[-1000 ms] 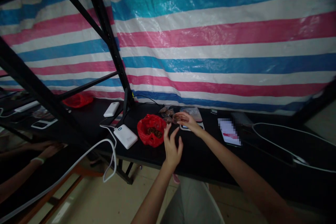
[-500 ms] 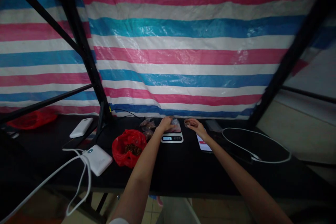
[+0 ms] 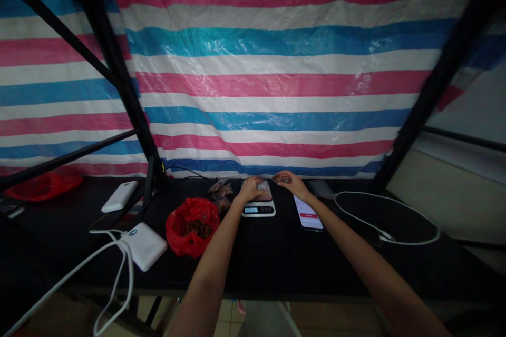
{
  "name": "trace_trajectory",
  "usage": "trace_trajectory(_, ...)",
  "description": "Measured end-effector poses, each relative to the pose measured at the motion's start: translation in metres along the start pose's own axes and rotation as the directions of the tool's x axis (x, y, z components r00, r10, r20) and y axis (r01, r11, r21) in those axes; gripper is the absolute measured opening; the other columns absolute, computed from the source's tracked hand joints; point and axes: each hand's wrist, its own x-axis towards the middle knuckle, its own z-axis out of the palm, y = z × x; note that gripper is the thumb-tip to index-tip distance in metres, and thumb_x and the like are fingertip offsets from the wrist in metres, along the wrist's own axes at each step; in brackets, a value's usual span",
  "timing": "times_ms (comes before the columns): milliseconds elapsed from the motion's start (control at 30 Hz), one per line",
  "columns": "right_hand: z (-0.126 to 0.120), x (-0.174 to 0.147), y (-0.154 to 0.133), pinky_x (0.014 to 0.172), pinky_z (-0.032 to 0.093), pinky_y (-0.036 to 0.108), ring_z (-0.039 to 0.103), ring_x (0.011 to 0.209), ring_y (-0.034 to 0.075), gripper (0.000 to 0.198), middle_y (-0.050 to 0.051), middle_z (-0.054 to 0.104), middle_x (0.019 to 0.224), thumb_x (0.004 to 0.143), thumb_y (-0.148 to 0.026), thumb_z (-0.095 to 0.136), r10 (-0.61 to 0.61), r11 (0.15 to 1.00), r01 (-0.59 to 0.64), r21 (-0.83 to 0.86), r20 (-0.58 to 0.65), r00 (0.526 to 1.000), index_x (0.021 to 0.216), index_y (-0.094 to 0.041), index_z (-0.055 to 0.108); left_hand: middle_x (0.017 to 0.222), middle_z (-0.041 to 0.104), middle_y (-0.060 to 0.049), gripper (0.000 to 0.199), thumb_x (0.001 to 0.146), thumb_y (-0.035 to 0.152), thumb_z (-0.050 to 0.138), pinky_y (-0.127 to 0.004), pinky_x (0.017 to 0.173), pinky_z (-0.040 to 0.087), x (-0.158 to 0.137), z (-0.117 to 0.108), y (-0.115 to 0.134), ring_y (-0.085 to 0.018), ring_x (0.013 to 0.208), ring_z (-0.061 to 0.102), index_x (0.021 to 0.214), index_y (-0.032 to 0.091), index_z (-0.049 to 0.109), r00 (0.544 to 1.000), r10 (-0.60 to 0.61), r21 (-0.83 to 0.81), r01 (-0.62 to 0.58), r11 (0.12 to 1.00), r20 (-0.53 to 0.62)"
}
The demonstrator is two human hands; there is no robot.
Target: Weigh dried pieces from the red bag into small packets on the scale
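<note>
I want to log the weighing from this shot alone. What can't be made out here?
- Scale display: too small and dim to read, head view.
- Clear bag on the scale: contents partly covered by the left hand.
- Right hand: holds something small and dark, too tiny to identify.
- Phone screen: text too small.
- White cable: cut off by the bottom edge.

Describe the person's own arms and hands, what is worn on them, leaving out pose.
Both forearms are bare from the bottom edge of the picture up to the hands; no watch, bracelet, ring or glove shows. The left hand and the right hand are slim and ungloved. The light is too dim to tell nails or marks. No sleeve shows on either arm.
</note>
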Motion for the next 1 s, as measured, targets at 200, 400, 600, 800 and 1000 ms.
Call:
trace_trajectory(200,-0.001,-0.003,-0.009,0.08,0.045,0.036,0.06,0.086,0.018,0.032,0.005,0.065,0.092,0.068,-0.024,0.063,-0.058,0.991,0.067,-0.117,0.082,0.995,0.098,-0.017,0.055,0.095,0.065,-0.009,0.049,0.061,0.043,0.069,-0.033,0.081,0.044,-0.002,0.003,0.006,-0.02,0.087,0.058,0.098,0.012,0.064,0.997,-0.067,-0.389,0.047,0.92,-0.038)
trace_trajectory(400,-0.005,0.004,-0.054,0.085,0.039,0.035,0.055,0.097,0.02,0.029,0.006,0.062,0.103,0.075,-0.022,0.059,-0.236,0.799,0.349,-0.49,0.28,0.931,0.103,-0.019,0.056,0.095,0.065,-0.009,0.045,0.061,0.036,0.07,-0.033,0.084,0.043,-0.01,-0.001,0.021,-0.019,0.087,0.058,0.098,0.011,0.063,0.993,-0.092,-0.672,0.021,0.74,-0.07)
trace_trajectory(600,-0.003,0.012,-0.102,0.083,0.032,0.035,0.053,0.095,0.022,0.021,0.007,0.063,0.096,0.079,-0.017,0.053,-0.28,0.374,0.613,-0.696,0.545,0.79,0.1,-0.019,0.057,0.095,0.065,-0.008,0.049,0.059,0.039,0.071,-0.033,0.085,0.042,-0.013,-0.006,0.024,-0.019,0.088,0.058,0.098,0.011,0.062,0.993,-0.093,-0.763,0.0,0.647,-0.079)
trace_trajectory(800,0.01,0.016,-0.125,0.08,0.03,0.034,0.05,0.09,0.022,0.017,0.009,0.061,0.09,0.085,-0.014,0.044,-0.299,0.087,0.735,-0.672,0.686,0.663,0.094,-0.017,0.058,0.084,0.065,-0.006,0.047,0.059,0.043,0.07,-0.031,0.077,0.045,-0.017,-0.015,0.025,-0.018,0.079,0.058,0.091,0.01,0.061,0.989,-0.129,-0.773,0.026,0.634,-0.073)
trace_trajectory(1000,0.017,0.013,-0.129,0.083,0.029,0.034,0.049,0.091,0.022,0.023,0.009,0.061,0.093,0.085,-0.01,0.04,-0.327,-0.008,0.764,-0.646,0.723,0.608,0.098,-0.017,0.058,0.086,0.065,-0.006,0.045,0.061,0.041,0.069,-0.031,0.076,0.045,-0.019,-0.022,0.016,-0.018,0.079,0.058,0.093,0.01,0.061,0.988,-0.105,-0.72,-0.006,0.694,-0.11)
